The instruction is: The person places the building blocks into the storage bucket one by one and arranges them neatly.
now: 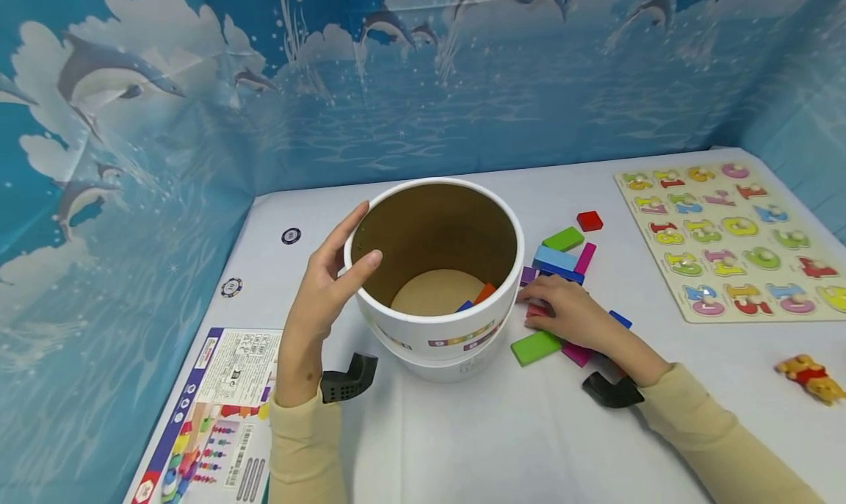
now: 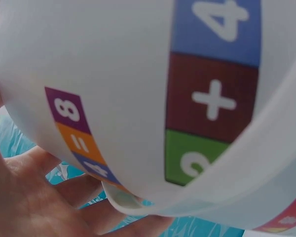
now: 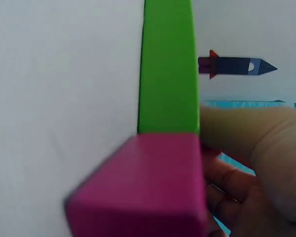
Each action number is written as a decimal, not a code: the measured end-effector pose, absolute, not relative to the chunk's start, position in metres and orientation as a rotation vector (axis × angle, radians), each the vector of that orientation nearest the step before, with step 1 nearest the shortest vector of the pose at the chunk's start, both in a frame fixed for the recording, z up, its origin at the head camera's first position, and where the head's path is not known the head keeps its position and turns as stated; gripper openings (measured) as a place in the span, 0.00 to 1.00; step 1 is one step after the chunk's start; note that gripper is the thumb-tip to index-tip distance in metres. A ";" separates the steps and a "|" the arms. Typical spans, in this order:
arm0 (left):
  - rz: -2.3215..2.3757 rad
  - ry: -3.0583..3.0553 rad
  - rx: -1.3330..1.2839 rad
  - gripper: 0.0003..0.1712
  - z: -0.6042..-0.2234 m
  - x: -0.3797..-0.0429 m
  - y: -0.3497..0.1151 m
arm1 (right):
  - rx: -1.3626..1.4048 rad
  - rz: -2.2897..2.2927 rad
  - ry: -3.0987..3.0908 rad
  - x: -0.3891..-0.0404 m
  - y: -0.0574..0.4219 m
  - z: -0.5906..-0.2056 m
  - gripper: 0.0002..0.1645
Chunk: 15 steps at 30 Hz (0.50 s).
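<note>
A white bucket with printed number strips stands upright, an orange block and a blue block lying inside it. My left hand holds its left side, thumb over the rim and fingers along the outer wall. Right of the bucket, my right hand pinches a red block low among loose blocks. Near that hand lie a green block and a magenta block, which loom large in the right wrist view. The fingertips partly hide the red block.
Behind the right hand lie light blue, green and red blocks. A number puzzle board and a bear figure are farther right. At left are a printed box and two round chips.
</note>
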<state>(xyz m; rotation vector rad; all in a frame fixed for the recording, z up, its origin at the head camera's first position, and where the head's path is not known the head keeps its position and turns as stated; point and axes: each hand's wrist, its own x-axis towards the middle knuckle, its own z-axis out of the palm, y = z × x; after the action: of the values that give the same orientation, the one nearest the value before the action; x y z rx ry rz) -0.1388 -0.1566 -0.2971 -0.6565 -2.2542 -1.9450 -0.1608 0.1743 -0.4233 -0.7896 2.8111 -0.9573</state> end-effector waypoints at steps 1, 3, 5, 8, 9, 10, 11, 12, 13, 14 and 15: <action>-1.945 -2.253 -0.657 0.34 -0.297 -0.139 -0.157 | -0.795 -0.949 2.823 -0.161 0.174 -0.424 0.20; -1.944 -2.251 -0.659 0.34 -0.297 -0.138 -0.157 | -0.786 -0.954 2.836 -0.161 0.173 -0.425 0.17; -1.942 -2.254 -0.652 0.34 -0.297 -0.138 -0.157 | -0.765 -0.978 2.841 -0.161 0.173 -0.426 0.16; -1.943 -2.257 -0.646 0.34 -0.297 -0.139 -0.157 | -0.734 -0.992 2.851 -0.160 0.174 -0.425 0.17; -1.943 -2.259 -0.644 0.34 -0.297 -0.139 -0.156 | -0.727 -0.996 2.858 -0.160 0.174 -0.425 0.16; -1.943 -2.260 -0.641 0.34 -0.298 -0.139 -0.156 | -0.722 -0.999 2.869 -0.160 0.174 -0.424 0.16; -1.946 -2.260 -0.638 0.34 -0.298 -0.139 -0.156 | -0.716 -1.004 2.880 -0.160 0.174 -0.424 0.15; -1.949 -2.259 -0.635 0.34 -0.298 -0.139 -0.156 | -0.708 -1.008 2.892 -0.160 0.174 -0.424 0.14; -1.953 -2.259 -0.628 0.33 -0.298 -0.139 -0.156 | -0.703 -1.010 2.905 -0.161 0.174 -0.423 0.13; -1.955 -2.258 -0.629 0.33 -0.298 -0.139 -0.156 | -0.695 -1.009 2.917 -0.161 0.174 -0.423 0.12; -1.956 -2.258 -0.627 0.33 -0.298 -0.139 -0.156 | -0.688 -1.010 2.925 -0.161 0.174 -0.423 0.11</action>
<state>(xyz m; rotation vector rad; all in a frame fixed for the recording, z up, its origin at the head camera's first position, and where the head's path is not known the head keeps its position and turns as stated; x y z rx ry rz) -0.1393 -0.1562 -0.2978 -0.6266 -2.2584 -1.9559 -0.1609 0.1740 -0.4228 -0.6882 2.9245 -1.0103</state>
